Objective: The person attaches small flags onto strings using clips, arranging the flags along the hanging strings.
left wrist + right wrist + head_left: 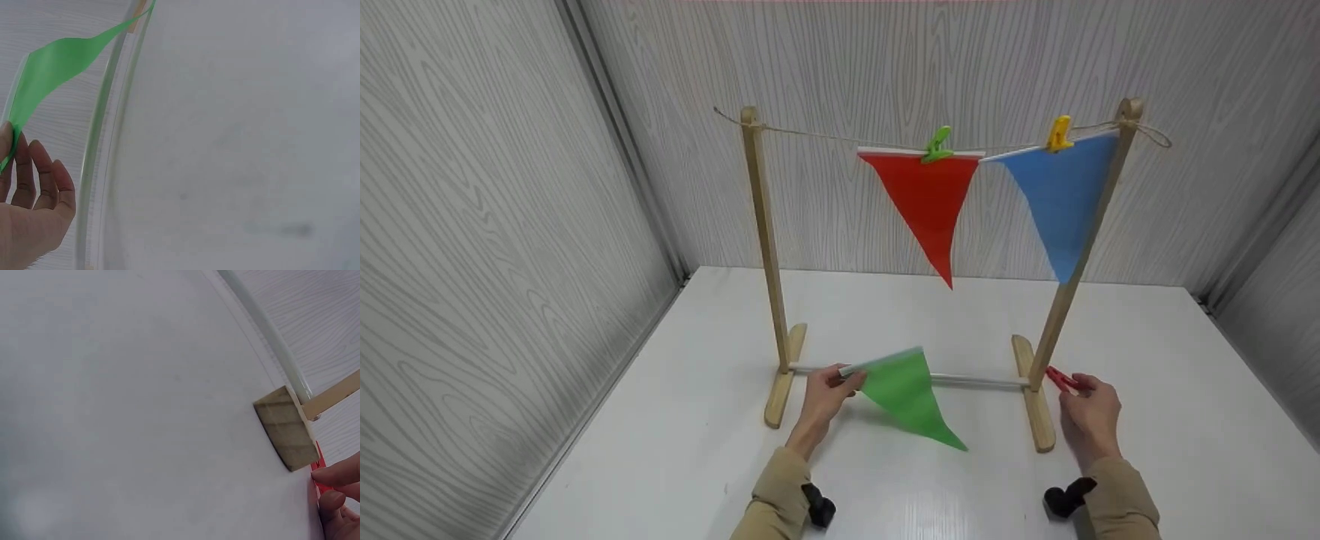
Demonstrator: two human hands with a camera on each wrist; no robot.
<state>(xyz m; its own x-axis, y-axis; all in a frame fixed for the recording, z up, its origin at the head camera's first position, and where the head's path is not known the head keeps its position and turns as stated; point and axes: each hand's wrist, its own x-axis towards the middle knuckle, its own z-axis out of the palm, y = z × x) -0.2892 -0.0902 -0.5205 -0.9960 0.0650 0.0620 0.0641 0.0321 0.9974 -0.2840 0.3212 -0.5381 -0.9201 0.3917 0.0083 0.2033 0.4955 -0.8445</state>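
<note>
My left hand (826, 397) pinches one end of the white-edged top of a green triangular flag (904, 390), in front of the stand's crossbar. The flag's tip trails down to the right. In the left wrist view thumb and forefinger grip the flag (56, 64), the other fingers loosely bent. Right of the stand's right foot, my right hand (1093, 412) pinches a red clothespin (1062, 379) between thumb and fingers, low at the table. The right wrist view shows the red clothespin (318, 464) beside the wooden foot (287, 427), partly hidden by the fingers.
A string (825, 136) runs between two wooden posts (765, 240). From it hang a red flag (926, 191) under a green clothespin (937, 145) and a blue flag (1061, 202) under a yellow clothespin (1060, 135). A white crossbar (982, 381) joins the feet. Walls enclose the table (675, 420).
</note>
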